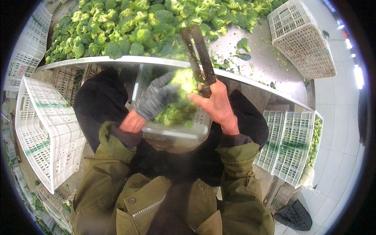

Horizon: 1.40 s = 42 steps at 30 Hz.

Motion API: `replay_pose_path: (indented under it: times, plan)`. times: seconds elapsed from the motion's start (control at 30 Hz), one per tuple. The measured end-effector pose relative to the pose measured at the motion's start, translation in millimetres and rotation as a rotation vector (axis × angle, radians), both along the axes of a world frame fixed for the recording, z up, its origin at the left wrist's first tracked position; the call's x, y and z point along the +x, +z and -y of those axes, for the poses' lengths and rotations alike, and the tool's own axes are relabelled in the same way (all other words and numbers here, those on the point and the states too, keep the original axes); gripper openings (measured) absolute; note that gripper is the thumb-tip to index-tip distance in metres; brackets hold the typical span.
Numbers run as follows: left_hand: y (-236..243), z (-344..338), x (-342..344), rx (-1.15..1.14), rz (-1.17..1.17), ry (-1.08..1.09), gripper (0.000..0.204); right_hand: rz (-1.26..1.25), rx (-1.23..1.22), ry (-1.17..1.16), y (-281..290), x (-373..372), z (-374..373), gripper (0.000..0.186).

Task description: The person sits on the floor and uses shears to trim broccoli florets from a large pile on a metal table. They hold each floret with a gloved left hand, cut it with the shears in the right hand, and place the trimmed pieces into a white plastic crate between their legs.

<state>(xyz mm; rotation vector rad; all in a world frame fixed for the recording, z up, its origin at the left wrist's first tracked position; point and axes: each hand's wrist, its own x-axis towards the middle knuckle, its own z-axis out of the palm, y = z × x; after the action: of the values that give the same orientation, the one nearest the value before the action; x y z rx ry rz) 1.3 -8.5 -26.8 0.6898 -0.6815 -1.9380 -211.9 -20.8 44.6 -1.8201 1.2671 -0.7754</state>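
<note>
My left hand point(156, 96), in a grey glove, is closed on a pale green broccoli piece point(184, 81). My right hand point(214, 102), bare, grips a long dark knife point(204, 58) whose blade points up and away from me, with what looks like a long gap along it; my thumb reaches to the broccoli. Below both hands, between my dark-trousered legs, a white plastic crate point(199, 127) holds broccoli pieces point(168, 114). The broccoli in my hand is blurred and washed out, so its cut edge is unclear.
Broccoli heads point(113, 27) pile on a metal table point(250, 47) ahead, with scattered trimmings. A white crate point(297, 43) stands at its right end. More crates stand at left point(47, 129) and right point(290, 145). A dark quilted item point(293, 215) lies on the pale tiled floor point(333, 117).
</note>
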Motion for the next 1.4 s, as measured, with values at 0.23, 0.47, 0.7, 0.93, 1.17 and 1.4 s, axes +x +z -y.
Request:
replay_pose_path:
  times: [0.23, 0.47, 0.7, 0.93, 1.17, 1.4]
  plan:
    - [6, -4, -7, 0.038, -0.094, -0.028, 0.051, -0.037, -0.019, 0.027, -5, -7, -1, 0.039]
    - [6, 2, 3, -0.002, 0.018, -0.069, 0.055, 0.007, 0.202, -0.028, -6, -6, -7, 0.031]
    - [14, 11, 14, -0.054, -0.094, -0.028, 0.058, 0.035, 0.353, -0.017, 18, -17, -4, 0.03]
    - [6, 12, 15, -0.094, -0.114, 0.008, 0.056, 0.238, 0.252, -0.121, 19, -14, -14, 0.051]
    - [3, 5, 10, 0.01, -0.206, 0.053, 0.059, -0.153, -0.056, -0.118, -7, 6, -39, 0.039]
    - [2, 6, 7, -0.021, 0.024, 0.096, 0.056, -0.275, -0.163, -0.102, -10, 13, -52, 0.035]
